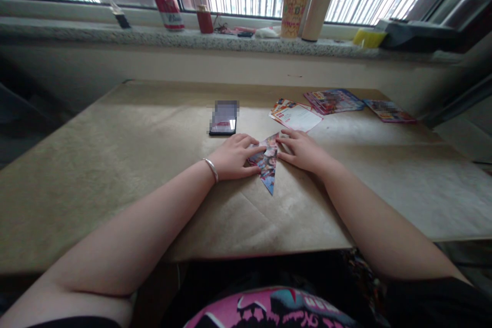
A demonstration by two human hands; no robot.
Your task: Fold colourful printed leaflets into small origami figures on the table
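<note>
A folded piece of printed paper [270,164] lies on the table, narrowing to a point toward me. My left hand [235,158] rests on its left side with fingers stretched out and apart, a silver bangle around the wrist. At the paper's right edge, my right hand [302,151] lies with its fingers apart, the tips touching or very close to the edge. Neither hand is closed around anything. Part of the paper's left side is hidden beneath my left fingers.
Beyond my left hand lies a phone [224,118]. White-backed cards [298,115], a stack of colourful cards [333,101] and another pile [389,111] lie at the back right. On the windowsill [230,41] stand a can [169,11], a red bottle [205,19] and a patterned cup [294,13].
</note>
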